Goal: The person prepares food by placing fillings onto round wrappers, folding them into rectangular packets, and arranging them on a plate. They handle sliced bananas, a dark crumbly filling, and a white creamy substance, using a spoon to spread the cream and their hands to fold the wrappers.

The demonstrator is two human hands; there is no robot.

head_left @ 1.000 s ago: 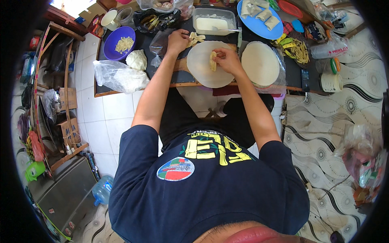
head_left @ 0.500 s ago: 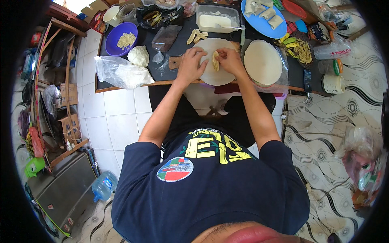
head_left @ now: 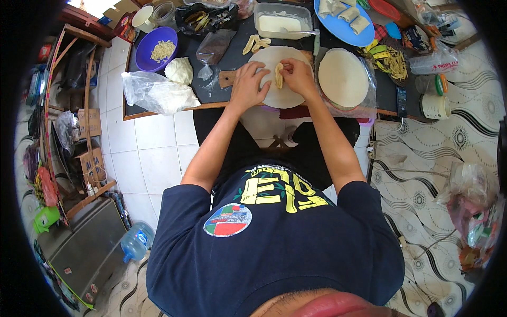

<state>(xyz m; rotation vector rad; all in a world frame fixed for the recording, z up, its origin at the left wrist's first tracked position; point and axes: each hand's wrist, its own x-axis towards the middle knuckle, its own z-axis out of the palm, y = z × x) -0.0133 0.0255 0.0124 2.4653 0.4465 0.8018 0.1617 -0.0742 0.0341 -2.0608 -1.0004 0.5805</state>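
Note:
A round, pale wrapper sheet [head_left: 285, 100] lies over a wooden board [head_left: 227, 79] at the table's near edge. On it is a slice of banana [head_left: 279, 77], standing lengthwise toward me. My right hand [head_left: 298, 75] pinches the slice's upper right side with bent fingertips. Across the sheet's left edge rests my left hand [head_left: 248, 84], its fingers apart and holding nothing. More banana slices [head_left: 255, 43] lie just beyond the sheet. To the right sits a stack of round wrapper sheets [head_left: 343, 78] on clear plastic.
Farther back are a tub of white batter [head_left: 281, 24], a knife [head_left: 316, 43] and a blue plate [head_left: 342, 33] with folded rolls. Leftward stand a purple bowl [head_left: 142, 57] of chopped pieces and a plastic bag [head_left: 153, 92]. Banana peels [head_left: 388, 61] lie at the right.
The banana slice and my right hand have shifted very slightly on the sheet. My left hand stays at the sheet's left edge.

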